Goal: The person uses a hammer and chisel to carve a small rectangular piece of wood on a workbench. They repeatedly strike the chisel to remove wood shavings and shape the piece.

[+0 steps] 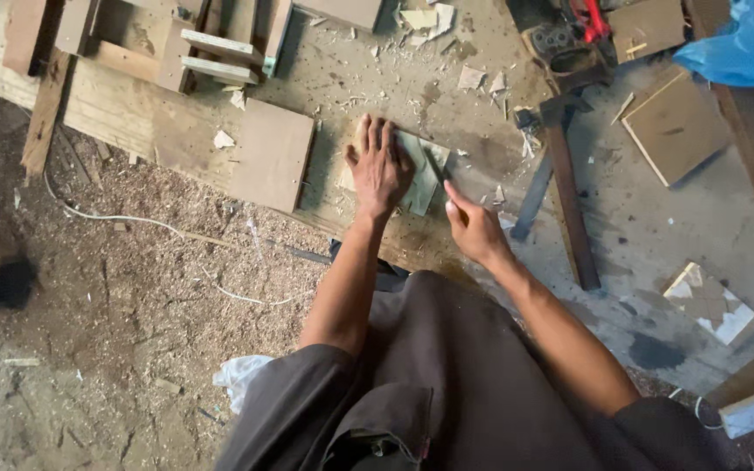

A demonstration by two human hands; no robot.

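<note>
Pressing flat with fingers spread, the left hand (379, 167) lies palm-down on a small pale wood piece (419, 174) that rests on the big worn board (133, 113). The right hand (473, 228) sits just beside the piece's near corner, fingers curled together with the fingertips touching its edge; whether they pinch anything cannot be told. Beside the piece, away from the right hand, lies a square brown panel (270, 153). On its other side a dark metal bar (569, 196) lies on the floor.

Dim, soft daylight from the upper right, faint shadows, slight blur throughout.
</note>
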